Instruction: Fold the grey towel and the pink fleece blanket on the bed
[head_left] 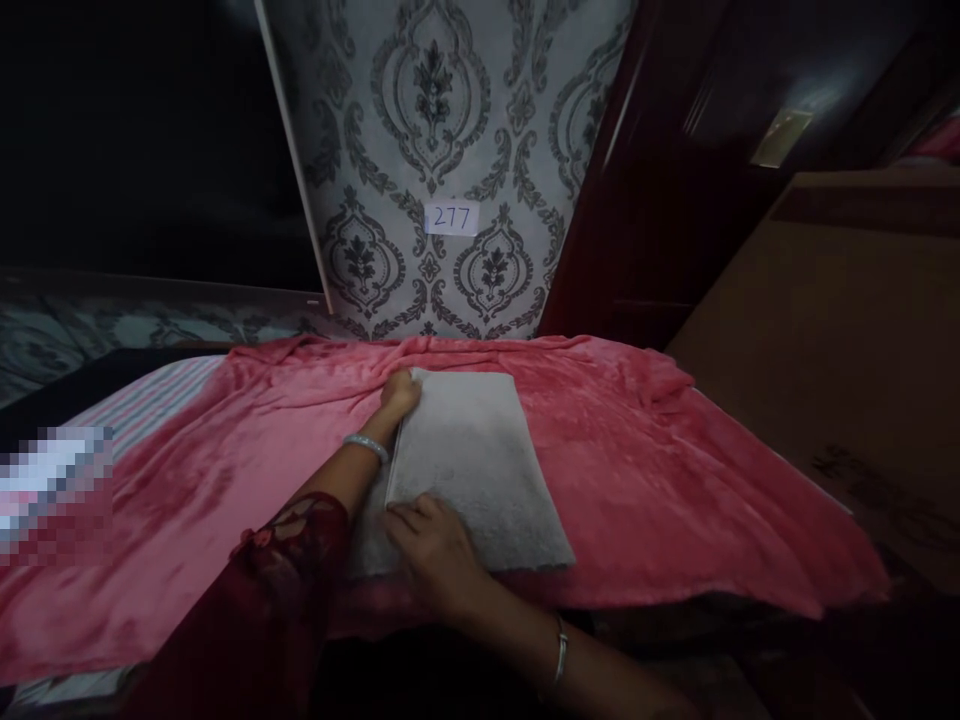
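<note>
The left hand (400, 392) gripped the far-left corner of the folded grey towel (480, 470); the right hand (431, 545) lay open, apparently pinning the near edge flat on the pink blanket (675, 450).

Dim room — light falls mainly on the wallpaper (442, 150) and blanket (637, 450). Corners near black, edges bowed by wide lens, pixelated patch at left.

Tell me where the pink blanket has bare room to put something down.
Free: the pink blanket right of the folded grey towel, up to its edge, and left of the left hand toward the striped sheet. Crowded: the towel's left side, where both hands rest; right hand.
</note>
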